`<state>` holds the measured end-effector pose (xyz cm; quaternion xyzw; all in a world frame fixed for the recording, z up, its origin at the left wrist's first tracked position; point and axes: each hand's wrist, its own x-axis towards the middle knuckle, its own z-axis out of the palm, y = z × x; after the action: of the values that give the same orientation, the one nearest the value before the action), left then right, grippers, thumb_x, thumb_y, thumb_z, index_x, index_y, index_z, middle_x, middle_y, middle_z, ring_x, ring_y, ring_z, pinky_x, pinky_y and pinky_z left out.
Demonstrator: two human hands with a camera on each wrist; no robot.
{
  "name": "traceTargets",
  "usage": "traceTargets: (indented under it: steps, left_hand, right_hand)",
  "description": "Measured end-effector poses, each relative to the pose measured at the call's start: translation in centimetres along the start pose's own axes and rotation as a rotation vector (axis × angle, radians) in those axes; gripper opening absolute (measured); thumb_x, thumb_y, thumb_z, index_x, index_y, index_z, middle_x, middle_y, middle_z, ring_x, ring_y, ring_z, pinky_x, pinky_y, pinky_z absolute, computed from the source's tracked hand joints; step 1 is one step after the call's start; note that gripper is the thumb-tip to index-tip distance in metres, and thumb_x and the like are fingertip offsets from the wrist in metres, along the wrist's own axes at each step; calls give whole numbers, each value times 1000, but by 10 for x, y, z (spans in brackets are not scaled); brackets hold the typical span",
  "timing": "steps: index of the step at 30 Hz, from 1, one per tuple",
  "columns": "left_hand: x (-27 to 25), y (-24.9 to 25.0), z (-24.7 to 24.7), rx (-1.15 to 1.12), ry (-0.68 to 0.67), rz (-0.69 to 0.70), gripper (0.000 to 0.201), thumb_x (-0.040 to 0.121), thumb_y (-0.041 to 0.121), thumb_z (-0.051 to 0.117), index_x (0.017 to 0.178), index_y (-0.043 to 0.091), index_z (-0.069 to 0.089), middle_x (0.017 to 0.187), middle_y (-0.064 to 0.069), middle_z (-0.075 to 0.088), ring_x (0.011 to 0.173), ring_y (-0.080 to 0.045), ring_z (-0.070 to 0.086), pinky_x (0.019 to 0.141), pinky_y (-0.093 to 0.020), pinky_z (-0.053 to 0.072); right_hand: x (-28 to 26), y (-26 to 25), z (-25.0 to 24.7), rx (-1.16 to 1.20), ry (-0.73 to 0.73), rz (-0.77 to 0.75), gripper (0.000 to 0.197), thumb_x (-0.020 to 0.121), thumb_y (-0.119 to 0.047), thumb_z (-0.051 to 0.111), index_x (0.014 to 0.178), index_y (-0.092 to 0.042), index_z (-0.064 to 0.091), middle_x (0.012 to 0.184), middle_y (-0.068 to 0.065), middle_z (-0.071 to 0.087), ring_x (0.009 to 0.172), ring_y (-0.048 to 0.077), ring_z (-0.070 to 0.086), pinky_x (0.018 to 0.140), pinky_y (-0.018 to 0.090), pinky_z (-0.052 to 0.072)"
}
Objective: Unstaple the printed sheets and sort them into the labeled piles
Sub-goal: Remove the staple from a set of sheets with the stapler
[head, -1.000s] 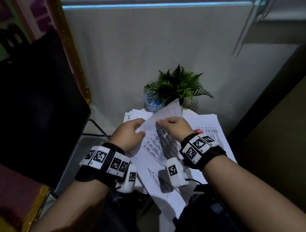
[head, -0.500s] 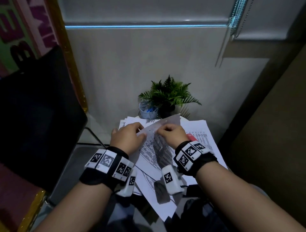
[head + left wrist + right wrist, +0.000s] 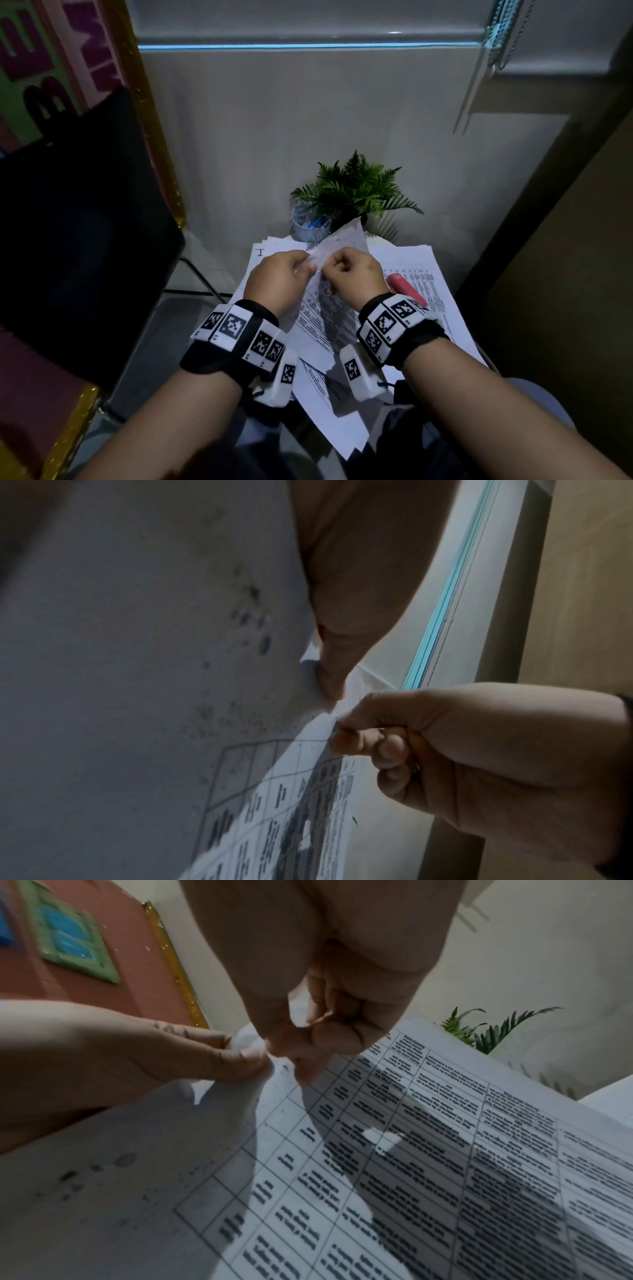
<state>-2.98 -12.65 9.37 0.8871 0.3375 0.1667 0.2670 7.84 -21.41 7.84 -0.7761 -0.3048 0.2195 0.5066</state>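
You are pinching the printed sheets (image 3: 325, 318) at one corner, left hand (image 3: 278, 279) bracing, right hand (image 3: 356, 277) fingertips nipping beside it, likely to work the staple free.

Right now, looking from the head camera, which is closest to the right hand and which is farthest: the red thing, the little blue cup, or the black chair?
From the right hand:
1. The red thing, lying on the printed papers just to the right, beside the wrist.
2. The little blue cup, behind and to the left, next to the green plant.
3. The black chair, far off to the left.
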Motion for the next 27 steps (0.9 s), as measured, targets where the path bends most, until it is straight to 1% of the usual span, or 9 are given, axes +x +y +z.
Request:
traceTargets:
  steps: [3, 7, 10, 13, 16, 20, 23, 25, 27]
  left_hand:
    - [2, 0, -1, -12, -6, -16, 26, 93, 33, 53, 104, 14, 68, 100, -7, 69, 95, -25, 60, 69, -26, 35]
    - [5, 0, -2, -9, -10, -35, 26, 93, 33, 53, 103, 14, 68, 100, -7, 69, 95, -25, 59, 70, -26, 36]
    - [5, -2, 3, 4, -51, -75, 22, 91, 33, 55, 95, 16, 68, 93, -6, 68, 91, -26, 60, 70, -28, 39]
    - [2, -9, 7, 3, -67, -131, 24, 91, 35, 54, 98, 17, 68, 97, -6, 69, 93, -28, 60, 74, -31, 43]
    - [3, -14, 5, 20, -71, -158, 22, 91, 32, 53, 101, 18, 67, 98, -6, 68, 93, -27, 60, 78, -33, 47]
    - [5, -16, 2, 48, -56, -167, 17, 90, 26, 52, 91, 17, 66, 86, -5, 66, 79, -24, 57, 68, -29, 41]
    - [8, -16, 1, 77, -54, -170, 19, 89, 27, 51, 90, 15, 66, 86, -11, 66, 78, -28, 57, 68, -32, 46]
    - [10, -15, -2, 125, -52, -174, 21, 90, 28, 50, 93, 16, 66, 90, -12, 66, 79, -29, 56, 69, -33, 46]
    - [12, -14, -6, 156, -34, -179, 21, 90, 30, 49, 96, 18, 65, 92, -13, 66, 83, -30, 58, 73, -34, 47]
  right_hand:
    - [-3, -2, -2, 66, -27, 9, 5, 84, -7, 60, 80, -9, 60, 79, 23, 68, 46, 15, 55, 50, 20, 48]
    - [-6, -1, -3, 98, -36, -6, 5, 87, -7, 56, 82, -8, 58, 77, 19, 67, 43, 12, 53, 46, 17, 45]
    - [-4, -1, -4, 182, 14, -18, 13, 89, -9, 54, 76, -13, 54, 73, 17, 65, 41, 12, 52, 48, 22, 45]
    - [4, -3, -14, 185, 91, -34, 19, 90, -13, 52, 72, -21, 51, 78, 7, 68, 50, 14, 54, 53, 30, 48]
    - [9, -1, -43, 159, 145, 3, 18, 88, -10, 53, 72, -18, 52, 77, 6, 68, 54, 17, 54, 54, 27, 49]
    - [17, 26, -103, 54, 261, 76, 22, 85, -4, 53, 66, -15, 50, 70, 14, 65, 47, 21, 55, 53, 28, 45]
    - [23, 51, -152, -99, 397, 144, 26, 83, -3, 53, 59, -13, 48, 58, 9, 58, 38, 10, 54, 45, 19, 43]
    - [27, 71, -183, -223, 478, 218, 18, 82, -9, 54, 64, -9, 54, 64, 11, 63, 51, 15, 62, 47, 19, 46]
    - [32, 91, -208, -308, 515, 281, 14, 80, -14, 54, 75, -4, 62, 77, 16, 69, 72, 31, 67, 65, 27, 56]
